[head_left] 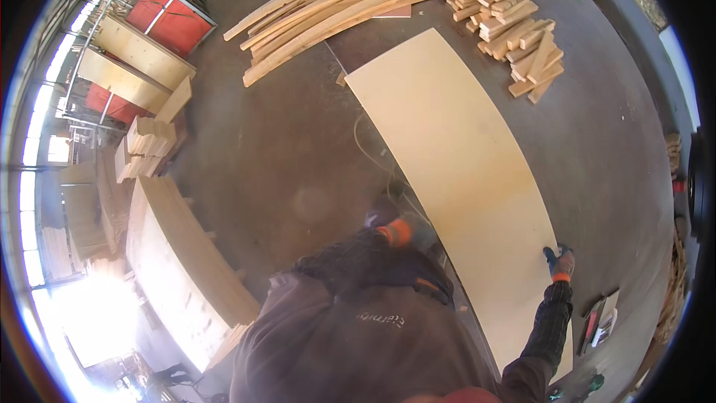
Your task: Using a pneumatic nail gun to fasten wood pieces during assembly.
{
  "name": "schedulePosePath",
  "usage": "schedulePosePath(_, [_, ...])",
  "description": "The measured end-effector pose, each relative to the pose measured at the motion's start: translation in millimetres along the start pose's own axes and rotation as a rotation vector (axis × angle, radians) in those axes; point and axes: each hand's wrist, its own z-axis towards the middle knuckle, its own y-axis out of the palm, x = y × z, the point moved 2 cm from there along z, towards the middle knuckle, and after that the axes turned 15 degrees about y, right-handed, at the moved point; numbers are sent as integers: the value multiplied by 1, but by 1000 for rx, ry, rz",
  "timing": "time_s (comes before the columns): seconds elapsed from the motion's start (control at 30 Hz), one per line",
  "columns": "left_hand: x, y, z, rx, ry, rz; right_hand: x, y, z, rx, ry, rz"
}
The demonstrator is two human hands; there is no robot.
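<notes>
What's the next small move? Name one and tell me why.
Probably steady the left hand against the left edge of the pale board: the right hand is at the board's right edge, while the left is blurred near the opposite edge, its contact unclear.

Two gloved hands are counted, a blurred left hand point(419, 233) and a right hand point(561, 262). One large pale panel point(466, 164) is seen between them. At least four long planks point(335, 19) can be made out in one pile, though an exact number is hidden by overlap. More than a dozen short wood blocks point(518, 26) are gathered in one heap; the full total cannot be told. Two red panels point(173, 21) and two pale boards point(119, 78) are shown at the left. One big wood stack point(198, 254) is seen below these. At least two tools point(593, 325) are shown at the right.
</notes>
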Motion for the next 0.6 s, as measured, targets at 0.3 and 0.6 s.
schedulePosePath(0.3, [-118, -424, 36, 519, -766, 925, -22, 38, -62, 287, 88, 67])
schedulePosePath(0.6, [-214, -591, 95, 318, -624, 1188, -125, 89, -179, 190, 76, 117])
